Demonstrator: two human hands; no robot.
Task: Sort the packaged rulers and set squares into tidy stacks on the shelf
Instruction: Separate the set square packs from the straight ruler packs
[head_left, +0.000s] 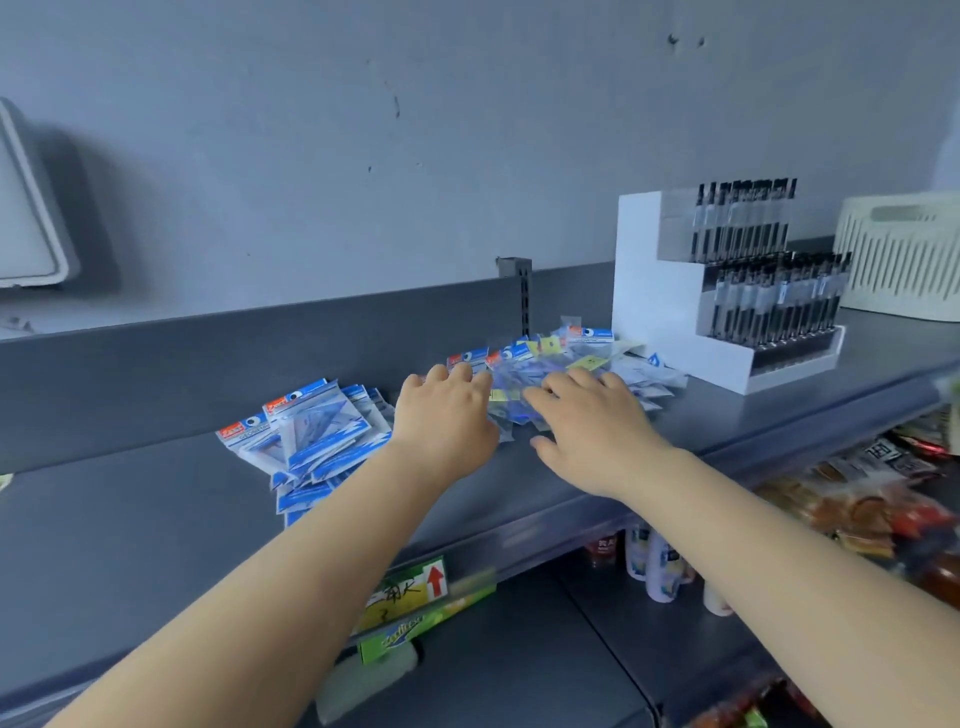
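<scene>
From the head view, both hands reach over the grey shelf (156, 499) to a loose heap of packets (571, 364) beside the white pen display (670, 312). The left hand (447, 415) and right hand (592, 421) lie flat on it, each grip released. Another packet pile (311, 431) lies left, well apart.

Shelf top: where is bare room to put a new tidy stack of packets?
The shelf is bare left of the blue packet stack and along the front edge. It is crowded between the loose packet pile, under both hands, and the white pen display.
</scene>
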